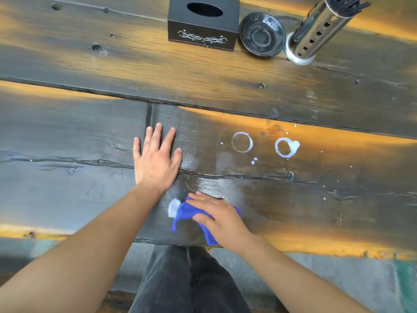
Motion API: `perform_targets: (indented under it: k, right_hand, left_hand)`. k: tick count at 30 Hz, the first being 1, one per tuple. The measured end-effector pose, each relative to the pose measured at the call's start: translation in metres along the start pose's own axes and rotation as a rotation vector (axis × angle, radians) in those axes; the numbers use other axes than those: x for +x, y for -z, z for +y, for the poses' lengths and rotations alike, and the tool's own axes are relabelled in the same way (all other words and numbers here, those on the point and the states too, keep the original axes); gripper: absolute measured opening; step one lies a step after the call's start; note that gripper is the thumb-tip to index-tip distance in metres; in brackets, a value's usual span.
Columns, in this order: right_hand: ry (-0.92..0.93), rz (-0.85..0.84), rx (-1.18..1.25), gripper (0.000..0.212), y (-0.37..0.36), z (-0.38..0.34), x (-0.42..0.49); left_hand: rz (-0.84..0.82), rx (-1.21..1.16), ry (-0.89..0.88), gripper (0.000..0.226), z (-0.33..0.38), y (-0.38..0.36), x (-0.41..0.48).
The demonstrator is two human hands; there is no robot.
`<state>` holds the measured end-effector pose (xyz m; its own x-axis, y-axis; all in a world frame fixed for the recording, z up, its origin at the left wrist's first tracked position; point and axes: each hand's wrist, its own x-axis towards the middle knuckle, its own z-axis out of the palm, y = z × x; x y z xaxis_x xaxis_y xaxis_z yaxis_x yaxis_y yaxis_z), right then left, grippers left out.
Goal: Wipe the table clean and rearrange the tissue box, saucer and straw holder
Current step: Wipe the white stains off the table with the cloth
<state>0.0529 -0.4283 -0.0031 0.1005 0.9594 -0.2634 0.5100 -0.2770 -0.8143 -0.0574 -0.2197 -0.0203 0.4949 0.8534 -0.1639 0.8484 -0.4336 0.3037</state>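
Wiping incomplete: white rings (242, 142) remain nearward of the tissue box (203, 21), where the right hand (218, 216) presses a blue cloth (185, 211) flat and the left hand (155, 161) rests splayed. To its right, saucer (261, 33) and straw holder (316, 32) seemingly await rearranging.

The holder (320, 28) is cut off by the top edge at upper right, and the blurred right hand (216, 216) covers much of the cloth (184, 211).

A black tissue box (203, 23) with white scrollwork stands far back on the wooden counter (90, 64). Just right lies a black saucer (261, 33), then an upright perforated steel straw holder (316, 32) holding dark straws (345, 5). White spill rings (294, 146) mark the near plank.
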Motion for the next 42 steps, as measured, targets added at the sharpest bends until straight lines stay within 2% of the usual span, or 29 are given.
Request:
perform_targets:
  k: [2,4,7,10,13,17,20,33,42]
  right_hand:
    - [-0.138,0.113,0.234,0.040,0.023,-0.004,-0.008]
    - [-0.177,0.275,0.289,0.042,0.055,-0.005,-0.002]
    - [-0.175,0.462,0.120,0.042,0.107,0.014,0.031]
    - [-0.178,0.509,-0.081,0.042,0.152,0.043,0.079]
    - [-0.175,0.449,-0.264,0.047,0.179,0.061,0.123]
    - [-0.161,0.251,-0.621,0.051,0.177,0.070,0.155]
    - [-0.170,0.219,-0.750,0.052,0.171,0.072,0.153]
    - [0.112,0.008,-0.791,0.055,0.111,0.056,0.097]
    - [0.214,0.046,-0.798,0.057,0.069,0.054,0.044]
  left_hand:
    - [-0.013,0.062,0.011,0.064,0.003,-0.006,-0.003]
    - [-0.009,0.079,0.023,0.065,0.004,-0.006,-0.001]
    - [-0.006,0.086,0.029,0.065,0.005,-0.006,-0.001]
    - [-0.004,0.083,0.035,0.064,0.007,-0.006,-0.001]
    - [-0.005,0.085,0.039,0.064,0.007,-0.005,-0.001]
    - [0.004,0.090,0.040,0.063,0.007,-0.006,-0.001]
    - [0.004,0.097,0.039,0.063,0.007,-0.006,0.000]
    - [0.016,0.100,0.047,0.063,0.008,-0.006,-0.001]
    - [0.036,0.098,0.052,0.063,0.010,-0.007,-0.002]
